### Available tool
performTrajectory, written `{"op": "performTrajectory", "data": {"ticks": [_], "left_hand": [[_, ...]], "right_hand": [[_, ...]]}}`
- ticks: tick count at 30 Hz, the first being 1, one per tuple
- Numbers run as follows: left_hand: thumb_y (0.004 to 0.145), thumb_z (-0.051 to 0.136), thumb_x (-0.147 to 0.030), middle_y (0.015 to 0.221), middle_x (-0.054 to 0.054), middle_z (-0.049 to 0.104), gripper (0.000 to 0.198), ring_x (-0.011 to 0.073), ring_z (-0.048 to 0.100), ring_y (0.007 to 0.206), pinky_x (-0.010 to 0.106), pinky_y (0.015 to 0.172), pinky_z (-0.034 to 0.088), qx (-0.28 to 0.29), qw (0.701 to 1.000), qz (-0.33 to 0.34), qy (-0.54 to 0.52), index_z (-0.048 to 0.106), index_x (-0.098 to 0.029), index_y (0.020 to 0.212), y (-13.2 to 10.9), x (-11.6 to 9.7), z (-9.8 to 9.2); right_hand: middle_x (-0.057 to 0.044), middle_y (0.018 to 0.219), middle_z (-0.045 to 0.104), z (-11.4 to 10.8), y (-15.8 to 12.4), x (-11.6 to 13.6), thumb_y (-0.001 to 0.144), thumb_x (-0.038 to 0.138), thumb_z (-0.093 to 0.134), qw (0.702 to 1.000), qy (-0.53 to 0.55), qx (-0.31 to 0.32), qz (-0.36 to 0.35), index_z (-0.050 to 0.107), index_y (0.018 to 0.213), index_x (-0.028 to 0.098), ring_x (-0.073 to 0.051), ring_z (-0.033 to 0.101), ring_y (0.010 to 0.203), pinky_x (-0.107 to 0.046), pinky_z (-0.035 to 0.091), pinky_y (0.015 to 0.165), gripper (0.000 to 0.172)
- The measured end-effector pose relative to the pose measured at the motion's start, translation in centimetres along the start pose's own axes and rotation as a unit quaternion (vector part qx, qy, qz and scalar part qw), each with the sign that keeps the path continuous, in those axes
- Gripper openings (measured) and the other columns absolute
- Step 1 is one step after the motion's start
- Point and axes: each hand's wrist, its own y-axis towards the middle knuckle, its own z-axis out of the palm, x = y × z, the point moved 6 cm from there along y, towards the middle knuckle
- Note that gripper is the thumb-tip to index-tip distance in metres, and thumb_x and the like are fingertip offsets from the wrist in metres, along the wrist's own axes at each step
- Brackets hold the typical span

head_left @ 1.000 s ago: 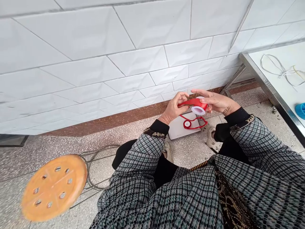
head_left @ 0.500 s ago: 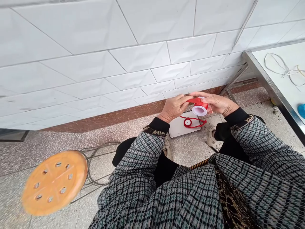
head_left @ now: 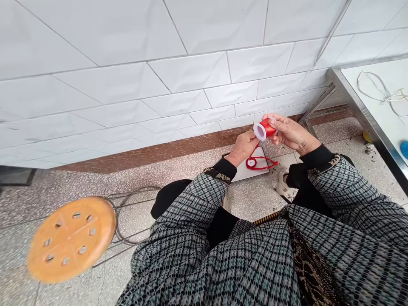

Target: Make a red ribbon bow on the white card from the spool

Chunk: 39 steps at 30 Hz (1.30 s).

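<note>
My right hand [head_left: 288,131] is closed round a spool of red ribbon [head_left: 264,129] with a white end, held up in front of the tiled wall. A red strand runs from the spool down to my left hand [head_left: 244,147], whose fingers pinch it. Just below, a smaller red ribbon roll with loose loops [head_left: 259,162] lies on a white board [head_left: 244,171] on the floor. My checked sleeves and my lap fill the lower frame.
An orange stool [head_left: 70,238] with a wire frame stands at the lower left. A steel-edged white table [head_left: 369,119] with white cords [head_left: 379,91] sits at the right. White tiled wall runs behind; my shoe [head_left: 282,183] rests on the speckled floor.
My right hand lifted the spool up and tilted it. My left hand moved down and away, drawing a length of red ribbon off the spool.
</note>
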Motion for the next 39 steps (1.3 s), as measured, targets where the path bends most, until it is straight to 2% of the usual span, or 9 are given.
{"op": "performTrajectory", "data": {"ticks": [2, 5, 8, 15, 18, 23, 30, 34, 39], "left_hand": [[0.091, 0.062, -0.025, 0.088, 0.004, 0.074, 0.020, 0.0158, 0.064, 0.081, 0.027, 0.080, 0.049, 0.031, 0.999, 0.000, -0.033, 0.076, -0.013, 0.083, -0.2, -0.3, 0.8], [0.091, 0.063, -0.029, 0.076, 0.001, 0.068, 0.025, 0.0139, 0.058, 0.071, 0.027, 0.074, 0.046, 0.057, 0.997, -0.034, -0.041, 0.075, -0.013, 0.077, -0.3, 0.0, 1.4], [0.090, 0.064, -0.025, 0.071, 0.000, 0.066, 0.024, 0.0140, 0.056, 0.069, 0.027, 0.072, 0.045, 0.046, 0.997, -0.063, 0.000, 0.072, -0.013, 0.071, -0.2, 0.8, 1.6], [0.091, 0.064, -0.020, 0.094, 0.012, 0.079, 0.019, 0.0241, 0.069, 0.087, 0.035, 0.084, 0.051, 0.015, 0.992, -0.060, 0.109, 0.080, -0.009, 0.092, 0.4, 1.4, 1.2], [0.091, 0.063, -0.019, 0.093, 0.011, 0.080, 0.021, 0.0245, 0.071, 0.088, 0.035, 0.086, 0.053, -0.019, 0.991, -0.080, 0.105, 0.082, -0.011, 0.091, 1.0, 2.0, -0.3], [0.089, 0.056, -0.012, 0.095, 0.005, 0.081, 0.031, 0.0196, 0.071, 0.090, 0.031, 0.089, 0.054, -0.147, 0.983, -0.100, 0.050, 0.086, -0.018, 0.093, 1.8, 3.1, -4.6], [0.084, 0.053, -0.002, 0.088, 0.003, 0.077, 0.035, 0.0170, 0.069, 0.088, 0.029, 0.086, 0.054, -0.236, 0.969, -0.056, 0.040, 0.083, -0.019, 0.088, 2.1, 1.7, -7.5], [0.086, 0.052, -0.001, 0.089, 0.002, 0.075, 0.036, 0.0164, 0.069, 0.089, 0.029, 0.088, 0.054, -0.250, 0.966, -0.039, 0.048, 0.082, -0.020, 0.089, 2.1, 0.7, -8.6], [0.090, 0.052, -0.003, 0.088, 0.003, 0.074, 0.035, 0.0175, 0.068, 0.090, 0.030, 0.088, 0.054, -0.248, 0.964, -0.020, 0.094, 0.082, -0.020, 0.091, 1.7, -0.2, -9.4]], "right_hand": [[0.006, 0.072, 0.065, -0.3, 0.1, 0.2, 0.073, 0.052, 0.098, 1.000, -0.011, -0.024, -0.011, 0.063, 0.105, 0.019, -0.006, 0.056, 0.047, -0.017, 0.050, 0.044, 0.058], [0.006, 0.069, 0.062, -0.4, 0.3, 0.2, 0.074, 0.054, 0.098, 0.999, -0.018, -0.041, -0.016, 0.062, 0.100, 0.018, -0.006, 0.053, 0.046, -0.016, 0.046, 0.042, 0.057], [0.006, 0.068, 0.060, -0.2, 0.4, -0.2, 0.072, 0.058, 0.097, 0.999, -0.010, -0.039, -0.008, 0.064, 0.097, 0.017, -0.005, 0.049, 0.045, -0.015, 0.041, 0.039, 0.059], [0.005, 0.067, 0.060, 0.0, 0.8, -1.2, 0.069, 0.061, 0.098, 0.998, 0.010, -0.053, -0.014, 0.064, 0.096, 0.018, -0.006, 0.049, 0.047, -0.016, 0.039, 0.038, 0.061], [0.006, 0.068, 0.061, 0.1, 0.8, -1.0, 0.071, 0.061, 0.096, 0.999, -0.005, -0.044, -0.021, 0.064, 0.097, 0.018, -0.005, 0.047, 0.045, -0.015, 0.037, 0.037, 0.059], [0.004, 0.072, 0.067, 0.8, 0.3, -1.3, 0.081, 0.057, 0.091, 0.997, -0.076, -0.012, 0.003, 0.065, 0.104, 0.019, -0.006, 0.049, 0.043, -0.016, 0.037, 0.035, 0.051], [0.006, 0.070, 0.063, 1.5, 0.0, -2.1, 0.089, 0.048, 0.086, 0.989, -0.138, 0.049, 0.030, 0.067, 0.117, 0.019, -0.005, 0.042, 0.042, -0.016, 0.037, 0.035, 0.045], [0.004, 0.069, 0.058, 1.6, 0.1, -2.1, 0.088, 0.057, 0.085, 0.984, -0.158, 0.081, 0.007, 0.070, 0.100, 0.017, -0.006, 0.042, 0.047, -0.017, 0.038, 0.038, 0.045], [0.002, 0.069, 0.057, 1.6, 0.0, -1.8, 0.088, 0.062, 0.084, 0.980, -0.175, 0.093, -0.002, 0.069, 0.096, 0.019, -0.008, 0.044, 0.050, -0.019, 0.038, 0.041, 0.046]]}}
